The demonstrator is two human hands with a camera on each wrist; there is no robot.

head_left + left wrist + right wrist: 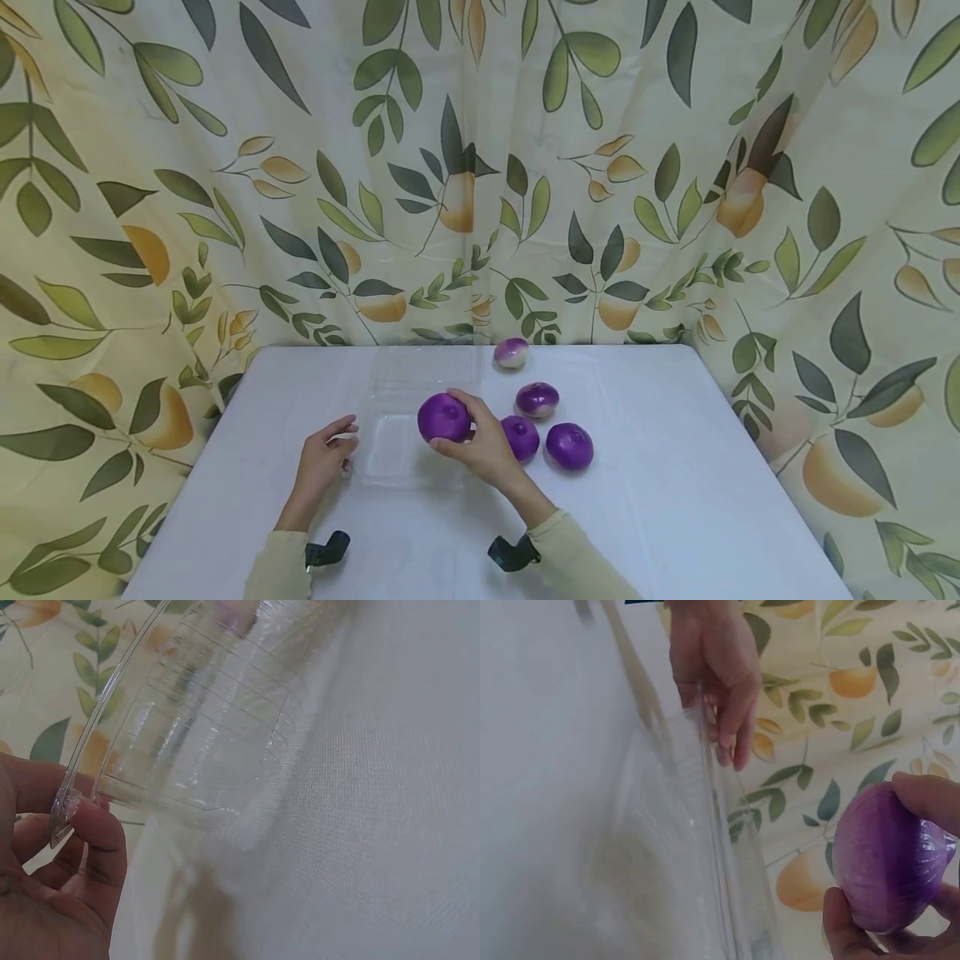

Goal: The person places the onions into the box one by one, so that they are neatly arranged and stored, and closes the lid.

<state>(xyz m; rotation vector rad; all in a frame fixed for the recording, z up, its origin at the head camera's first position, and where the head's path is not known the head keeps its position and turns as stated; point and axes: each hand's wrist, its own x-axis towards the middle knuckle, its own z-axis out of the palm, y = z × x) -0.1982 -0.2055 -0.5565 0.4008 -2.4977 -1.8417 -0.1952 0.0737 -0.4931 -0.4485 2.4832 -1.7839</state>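
My right hand (486, 446) grips a glossy purple onion (443, 418) between thumb and fingers, raised over the right side of a clear plastic container (378, 482). The right wrist view shows the onion (889, 859) from the side, with pale streaks on its skin. At the container's left side, my left hand (321, 462) pinches its edge between thumb and fingers. Up close in the left wrist view, the thumb and fingers of this hand (67, 877) hold a corner of the clear rim (94, 724). The container's see-through lid (423, 367) lies folded open toward the back.
Right of the container lie two purple onions, one (570, 447) in plain sight and one (521, 437) partly behind my right hand. Behind them are a purple-and-white one (537, 400) and a paler one (512, 353) at the table's back edge. A leaf-patterned curtain (480, 192) surrounds the white table (660, 500).
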